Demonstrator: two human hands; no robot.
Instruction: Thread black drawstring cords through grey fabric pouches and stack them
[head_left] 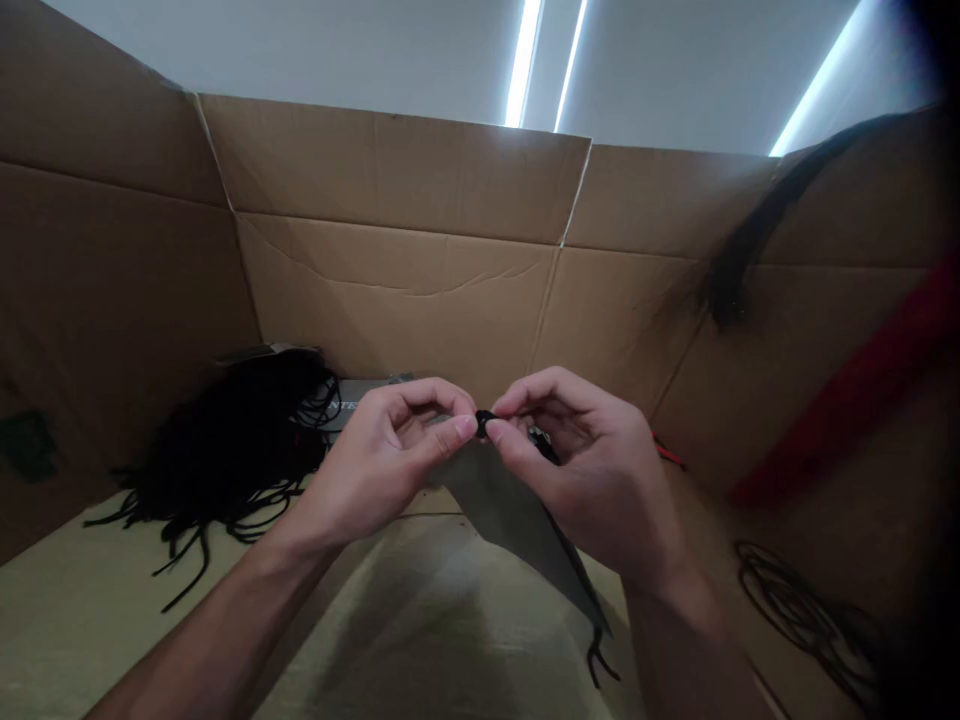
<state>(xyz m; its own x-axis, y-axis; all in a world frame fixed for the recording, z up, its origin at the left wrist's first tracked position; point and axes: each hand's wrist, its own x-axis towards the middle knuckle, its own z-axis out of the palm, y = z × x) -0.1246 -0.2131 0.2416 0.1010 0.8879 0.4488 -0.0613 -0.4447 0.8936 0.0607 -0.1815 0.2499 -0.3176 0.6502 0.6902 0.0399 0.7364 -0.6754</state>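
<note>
My left hand (409,450) and my right hand (577,450) meet in front of me, thumb and forefinger pinched on each. Between the fingertips is a small black bit of cord (484,424), perhaps a knot or loop; its exact shape is too small to tell. A flat grey sheet-like piece (517,520), possibly a paper bag, hangs beneath my hands and slants down to the right. Two black cord ends (598,655) dangle from its lower right corner. My right hand hides part of the sheet's upper edge.
A heap of black cords (225,440) lies at the left. Behind my left hand is a grey item with white lettering (349,398). Cardboard walls (405,260) enclose the pale work surface (420,640). At right are a coiled dark cable (802,610) and a red strip (847,400).
</note>
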